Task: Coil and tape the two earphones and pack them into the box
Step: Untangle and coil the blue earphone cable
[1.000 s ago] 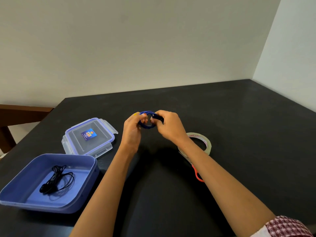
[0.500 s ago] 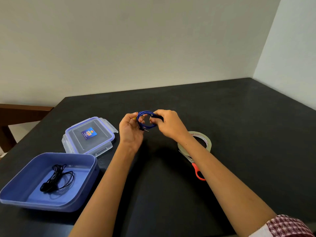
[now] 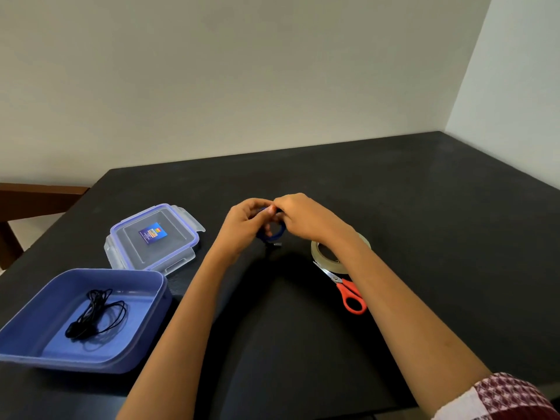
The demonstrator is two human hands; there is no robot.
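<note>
A coiled blue earphone [image 3: 276, 234] is held above the middle of the black table [image 3: 424, 207], its metal plug hanging below the coil. My left hand [image 3: 244, 227] and my right hand [image 3: 306, 218] both pinch the top of the coil, fingertips touching. Most of the coil is hidden by my fingers. A coiled black earphone [image 3: 97, 313] lies inside the open blue box [image 3: 145, 334] at the front left.
The clear lid [image 3: 153, 237] with a blue rim and sticker lies behind the box. A roll of clear tape [image 3: 325, 256] sits under my right wrist, with orange-handled scissors [image 3: 348, 294] just in front of it. A wooden chair back stands at the far left.
Both hands have closed in on the top of the blue coil. The coil has turned and now hangs lower between them, with the plug pointing down.
</note>
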